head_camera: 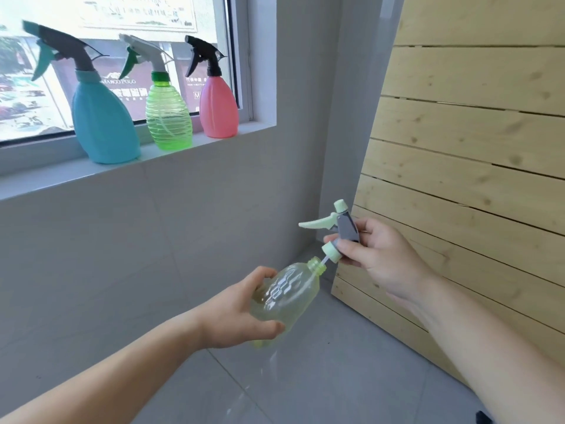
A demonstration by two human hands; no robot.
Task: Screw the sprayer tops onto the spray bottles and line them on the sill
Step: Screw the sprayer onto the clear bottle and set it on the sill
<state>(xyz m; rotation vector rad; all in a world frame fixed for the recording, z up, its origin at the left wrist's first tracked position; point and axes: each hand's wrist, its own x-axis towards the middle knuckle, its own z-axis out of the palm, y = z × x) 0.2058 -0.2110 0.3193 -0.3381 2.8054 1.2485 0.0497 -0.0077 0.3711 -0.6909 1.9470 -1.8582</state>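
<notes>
Below the grey-white window sill (61,175) and off its right end, my left hand (241,313) grips the lower body of a pale yellow-green translucent plastic bottle (287,296). My fingers and thumb are curled round it, and its neck is tilted up and to the right.

Just past that neck, my right hand (376,255) pinches a mint-and-grey trigger sprayer top (339,231) by its grey body, with the trigger pointing left. Its thin clear dip tube (324,261) enters the bottle's open mouth. The mint collar is just apart from the neck, not yet seated.

Right of the sill, a pale slatted wooden panel (474,148) stands on the grey tiled floor.

Three capped bottles stand upright in a row on the sill, left to right:
- a teal-blue opaque bottle (104,123)
- a green ribbed translucent bottle (168,117)
- a pink bottle with a black sprayer (218,108), nearest the sill's right end
</notes>
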